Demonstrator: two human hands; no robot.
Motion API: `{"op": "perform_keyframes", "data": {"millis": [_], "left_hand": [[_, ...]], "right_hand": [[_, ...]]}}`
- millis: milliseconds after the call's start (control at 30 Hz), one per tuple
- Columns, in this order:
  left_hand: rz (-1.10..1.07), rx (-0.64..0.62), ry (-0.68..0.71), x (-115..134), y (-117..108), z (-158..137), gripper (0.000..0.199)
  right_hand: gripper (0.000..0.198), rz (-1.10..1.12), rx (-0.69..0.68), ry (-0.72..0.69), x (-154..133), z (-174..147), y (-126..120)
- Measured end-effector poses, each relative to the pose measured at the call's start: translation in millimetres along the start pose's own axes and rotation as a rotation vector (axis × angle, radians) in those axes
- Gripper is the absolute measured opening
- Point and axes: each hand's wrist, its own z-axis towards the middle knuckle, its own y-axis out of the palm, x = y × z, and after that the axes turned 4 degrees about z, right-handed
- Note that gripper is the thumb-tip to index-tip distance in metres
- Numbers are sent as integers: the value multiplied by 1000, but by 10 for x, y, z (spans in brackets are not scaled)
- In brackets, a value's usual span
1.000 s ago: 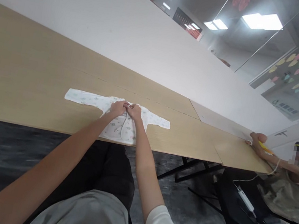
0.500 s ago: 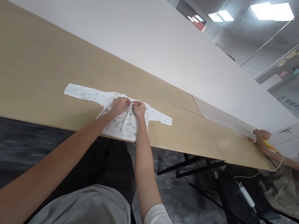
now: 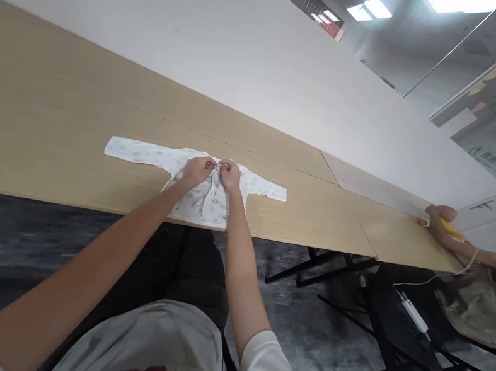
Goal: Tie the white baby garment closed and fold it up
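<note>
A small white baby shirt (image 3: 192, 200) with a faint coloured print lies face up on the table, its two sleeves spread to the sides and its hem by the front edge. My left hand (image 3: 198, 170) pinches the cloth at the neckline, near the top of the front opening. Just beside it, my right hand (image 3: 229, 175) pinches the other side of the neckline. The fingertips of both hands nearly meet. What exactly lies between them, cloth edge or fastener, is too small to make out.
The long wooden table (image 3: 54, 87) runs along a white partition (image 3: 185, 21). To the far right, a person (image 3: 488, 266) sits reaching over the table toward a round pinkish object (image 3: 447, 213). A black folding chair (image 3: 406, 322) holds a white power strip (image 3: 414, 315) with a cable.
The view has shifted slightly. My hands stay at the shirt's neckline, with the right fingers a little raised and bent differently. The shirt lies in the same place.
</note>
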Motion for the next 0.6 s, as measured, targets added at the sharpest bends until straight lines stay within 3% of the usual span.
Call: {"op": "perform_keyframes", "data": {"millis": [300,600], "left_hand": [[-159,1,-32,-8,-3,-6,31],[-109,-21,-33,-12,-16,1,30]], "right_hand": [[31,-56,-17,48,-41,-15,18],[24,-49,-1,35,-92,-34,51]]}}
